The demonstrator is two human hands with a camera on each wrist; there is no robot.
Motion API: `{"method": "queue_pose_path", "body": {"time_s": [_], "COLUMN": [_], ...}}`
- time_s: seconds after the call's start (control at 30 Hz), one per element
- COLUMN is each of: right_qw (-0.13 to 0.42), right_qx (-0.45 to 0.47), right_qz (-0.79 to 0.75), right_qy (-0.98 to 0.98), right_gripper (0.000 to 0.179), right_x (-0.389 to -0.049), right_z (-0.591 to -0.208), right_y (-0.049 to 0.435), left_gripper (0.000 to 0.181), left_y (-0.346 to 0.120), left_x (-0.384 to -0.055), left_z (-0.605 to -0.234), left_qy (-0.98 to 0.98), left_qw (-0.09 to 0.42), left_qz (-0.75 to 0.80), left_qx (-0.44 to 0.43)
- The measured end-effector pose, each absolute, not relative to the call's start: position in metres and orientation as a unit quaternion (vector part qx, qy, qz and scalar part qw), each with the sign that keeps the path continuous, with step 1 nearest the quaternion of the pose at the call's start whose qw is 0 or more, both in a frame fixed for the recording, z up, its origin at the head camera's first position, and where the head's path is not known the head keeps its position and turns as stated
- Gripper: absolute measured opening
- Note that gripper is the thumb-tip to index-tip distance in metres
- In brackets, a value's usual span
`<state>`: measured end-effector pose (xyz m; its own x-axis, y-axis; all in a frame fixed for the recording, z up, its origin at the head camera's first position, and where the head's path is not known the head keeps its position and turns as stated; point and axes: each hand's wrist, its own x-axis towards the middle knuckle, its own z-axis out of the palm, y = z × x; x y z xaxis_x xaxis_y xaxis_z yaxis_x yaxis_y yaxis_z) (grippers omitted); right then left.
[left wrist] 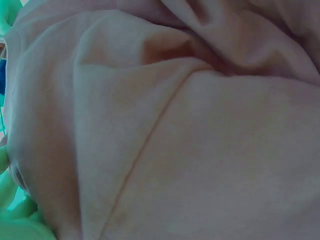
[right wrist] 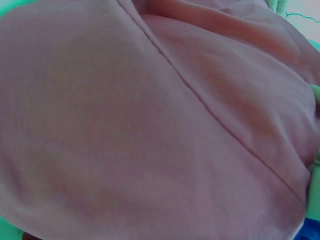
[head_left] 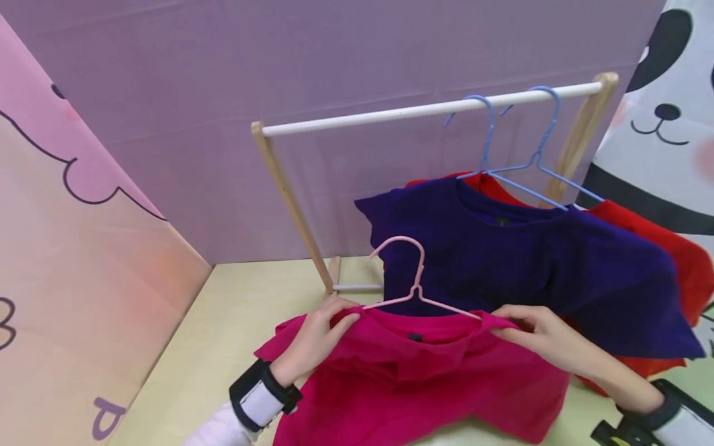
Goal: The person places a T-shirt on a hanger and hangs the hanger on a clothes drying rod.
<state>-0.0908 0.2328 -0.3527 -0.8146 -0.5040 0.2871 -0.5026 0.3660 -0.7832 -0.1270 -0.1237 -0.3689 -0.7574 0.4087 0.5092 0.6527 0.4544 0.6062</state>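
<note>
A bright pink T-shirt [head_left: 424, 390] hangs on a pink hanger [head_left: 420, 272], whose hook stands up above the neckline. My left hand [head_left: 318, 337] pinches the left shoulder of the shirt beside the neck opening, thumb in front. At the opposite shoulder, my right hand [head_left: 549, 337] grips the cloth near the hanger's other arm. Both hanger ends are hidden under the fabric. Shirt cloth [left wrist: 175, 140] fills most of the left wrist view, with fingers at the lower left edge. In the right wrist view, draped cloth [right wrist: 150, 125] covers nearly everything.
Behind the pink shirt stands a rack with a white rail [head_left: 379, 118] and wooden posts. A dark blue T-shirt [head_left: 502, 266] and a red T-shirt [head_left: 697, 266] hang from it on blue hangers [head_left: 486, 145]. The pale tabletop [head_left: 240, 322] meets printed cloth walls.
</note>
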Motion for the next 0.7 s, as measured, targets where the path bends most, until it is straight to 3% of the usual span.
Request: {"method": "queue_pose_path", "body": {"time_s": [0.3,0.53,0.7], "right_qw": [-0.124,-0.199,-0.214], "right_qx": [-0.195,-0.148,-0.107], "right_qz": [-0.435,-0.409,-0.397], "right_qy": [0.87,0.878,0.886], "right_gripper": [0.017,0.016,0.021], "right_x": [-0.088,-0.097,-0.108], "right_z": [-0.326,-0.287,-0.255], "right_y": [0.237,0.236,0.233], "left_gripper": [0.022,0.019,0.021], "left_y": [-0.137,-0.145,-0.145], "left_x": [-0.13,-0.13,-0.128], "left_z": [-0.358,-0.361,-0.367], "left_qy": [-0.789,-0.788,-0.795], "left_qw": [0.317,0.302,0.267], "left_qz": [-0.447,-0.449,-0.447], "left_qx": [-0.28,-0.294,-0.312]}}
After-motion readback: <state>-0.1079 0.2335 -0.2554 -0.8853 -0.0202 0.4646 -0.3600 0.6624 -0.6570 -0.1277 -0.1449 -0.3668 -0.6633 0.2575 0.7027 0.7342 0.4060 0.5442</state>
